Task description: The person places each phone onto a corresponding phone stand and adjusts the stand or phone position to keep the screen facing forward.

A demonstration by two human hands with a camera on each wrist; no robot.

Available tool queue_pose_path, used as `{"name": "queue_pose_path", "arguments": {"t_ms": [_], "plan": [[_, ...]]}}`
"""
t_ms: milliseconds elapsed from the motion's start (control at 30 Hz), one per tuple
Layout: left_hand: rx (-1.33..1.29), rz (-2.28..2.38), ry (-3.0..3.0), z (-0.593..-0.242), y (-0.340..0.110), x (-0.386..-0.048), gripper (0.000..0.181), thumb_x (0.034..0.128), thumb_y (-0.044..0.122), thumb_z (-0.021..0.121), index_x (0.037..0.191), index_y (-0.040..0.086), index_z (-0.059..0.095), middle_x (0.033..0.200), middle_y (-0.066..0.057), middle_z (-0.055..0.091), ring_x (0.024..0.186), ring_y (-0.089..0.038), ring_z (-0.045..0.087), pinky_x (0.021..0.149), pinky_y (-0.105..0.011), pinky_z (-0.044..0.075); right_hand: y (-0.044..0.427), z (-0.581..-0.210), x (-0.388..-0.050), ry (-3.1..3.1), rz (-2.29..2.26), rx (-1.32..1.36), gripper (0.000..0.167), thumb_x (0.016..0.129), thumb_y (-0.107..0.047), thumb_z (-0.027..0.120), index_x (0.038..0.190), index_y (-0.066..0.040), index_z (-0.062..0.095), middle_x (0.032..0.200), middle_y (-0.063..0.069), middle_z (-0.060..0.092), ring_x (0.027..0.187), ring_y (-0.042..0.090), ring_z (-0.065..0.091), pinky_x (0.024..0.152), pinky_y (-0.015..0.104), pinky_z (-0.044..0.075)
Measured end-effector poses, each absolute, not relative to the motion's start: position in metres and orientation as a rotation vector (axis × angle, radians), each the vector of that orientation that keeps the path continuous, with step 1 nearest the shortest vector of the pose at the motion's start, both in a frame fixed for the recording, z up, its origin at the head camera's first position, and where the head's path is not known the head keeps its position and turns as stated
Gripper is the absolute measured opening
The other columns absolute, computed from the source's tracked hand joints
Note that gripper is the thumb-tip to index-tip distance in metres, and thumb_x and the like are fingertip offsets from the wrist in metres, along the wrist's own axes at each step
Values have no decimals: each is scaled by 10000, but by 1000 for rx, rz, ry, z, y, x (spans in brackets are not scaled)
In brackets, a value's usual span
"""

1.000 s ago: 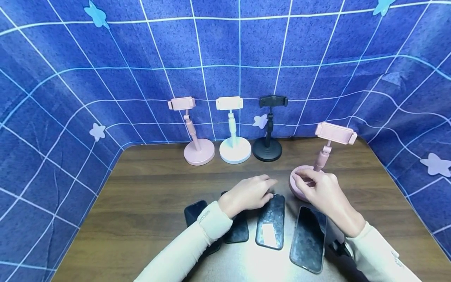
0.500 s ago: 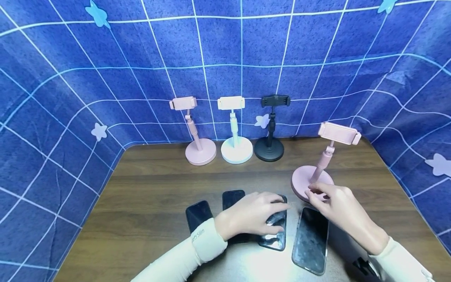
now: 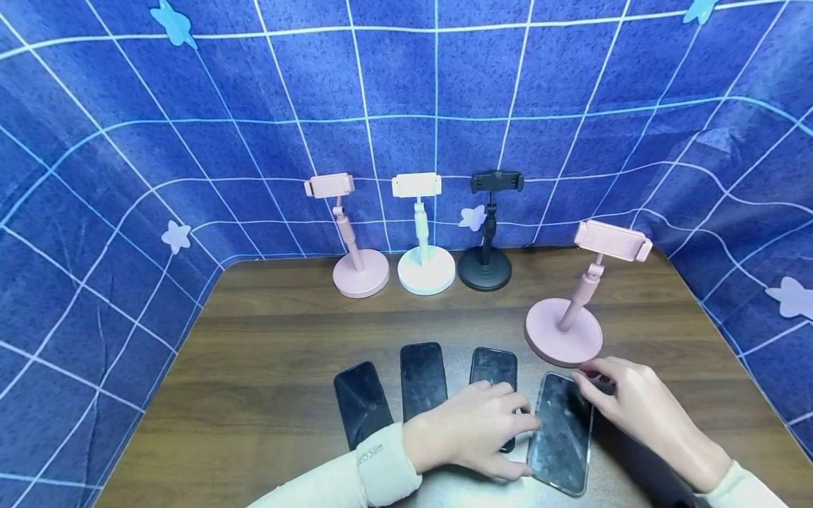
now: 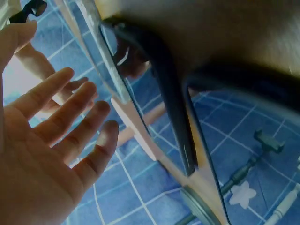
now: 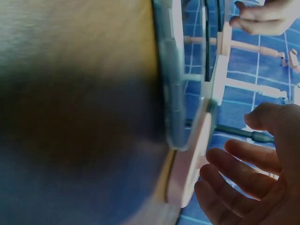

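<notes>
My left hand [image 3: 473,427] hovers over the third smartphone [image 3: 494,367] from the left, fingers spread and holding nothing. Its fingertips come near the left edge of the rightmost smartphone [image 3: 562,441], which lies face up in a clear-edged case. Beside that phone's upper right corner is my right hand [image 3: 635,395], thumb and fingers loosely bent with a gap between them; the right wrist view shows nothing in its fingers [image 5: 243,173]. Just behind this phone stands a pink phone stand [image 3: 564,331] with a round base and a holder at the top.
Two more smartphones lie to the left: a dark one [image 3: 423,381] and a slanted one [image 3: 362,402], partly behind the left sleeve. Along the table's back edge stand a pink stand [image 3: 360,274], a white stand [image 3: 426,270] and a black stand [image 3: 485,269]. Blue grid cloth [image 3: 394,85] hangs behind.
My right hand has left the pink stand's base and come down to the rightmost phone's corner. My left hand has shifted down and right towards that same phone.
</notes>
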State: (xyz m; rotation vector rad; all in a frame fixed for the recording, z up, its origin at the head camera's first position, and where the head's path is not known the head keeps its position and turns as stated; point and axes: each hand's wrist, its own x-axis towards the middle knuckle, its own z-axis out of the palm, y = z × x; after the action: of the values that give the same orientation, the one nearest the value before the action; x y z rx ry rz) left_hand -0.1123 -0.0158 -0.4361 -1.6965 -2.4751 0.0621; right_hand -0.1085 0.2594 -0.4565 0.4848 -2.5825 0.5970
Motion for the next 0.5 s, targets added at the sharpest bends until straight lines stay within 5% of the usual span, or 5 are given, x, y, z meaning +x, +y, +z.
{"name": "queue_pose_path", "arguments": {"t_ms": [500], "plan": [[-1757,175,-2475,-449,-1,-106,351,924,645,621,1104,348,675,988,199,648,957,-17,614,754,-218,494,266,-475,-108,-2731,639,402,88,820,-164,828,867,-146,756,729,-115,641,665,39,578,606,346,515]]}}
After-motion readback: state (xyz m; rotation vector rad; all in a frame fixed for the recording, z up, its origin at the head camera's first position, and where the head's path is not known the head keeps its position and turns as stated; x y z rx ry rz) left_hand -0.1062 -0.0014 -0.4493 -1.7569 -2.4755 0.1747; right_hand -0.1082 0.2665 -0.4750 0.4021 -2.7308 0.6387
